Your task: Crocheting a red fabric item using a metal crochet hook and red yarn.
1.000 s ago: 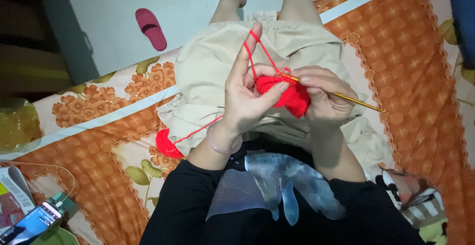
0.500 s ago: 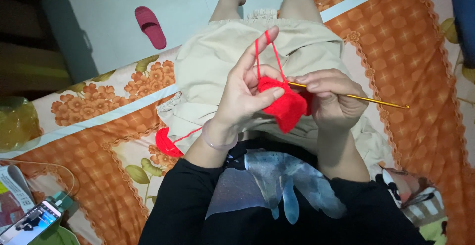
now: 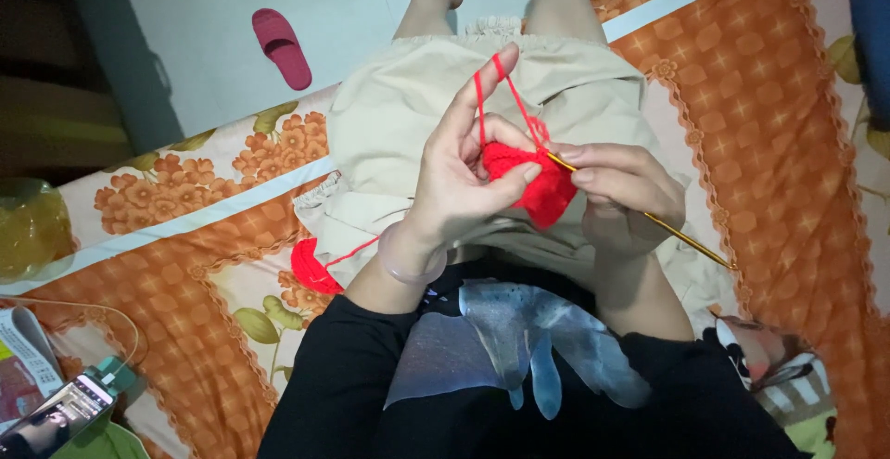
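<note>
My left hand (image 3: 459, 176) pinches a small red crochet piece (image 3: 538, 185) between thumb and fingers, with red yarn (image 3: 491, 97) looped over the raised index finger. My right hand (image 3: 616, 190) grips a thin gold crochet hook (image 3: 681, 236), whose tip goes into the red piece and whose handle points down to the right. A strand of yarn runs down past my left wrist to a red yarn ball (image 3: 311, 264) lying beside my thigh on the bedspread. Both hands hover over my lap in beige shorts.
I sit on an orange floral bedspread (image 3: 760, 97) at the edge of a bed. A pink slipper (image 3: 283, 46) lies on the pale floor. A phone (image 3: 60, 413) with a cable lies at the lower left, beside a yellow plastic bag (image 3: 32, 227).
The hook has swung from pointing right to pointing down-right, and my right hand has shifted slightly as the tip worked in the red piece. My left hand keeps its hold.
</note>
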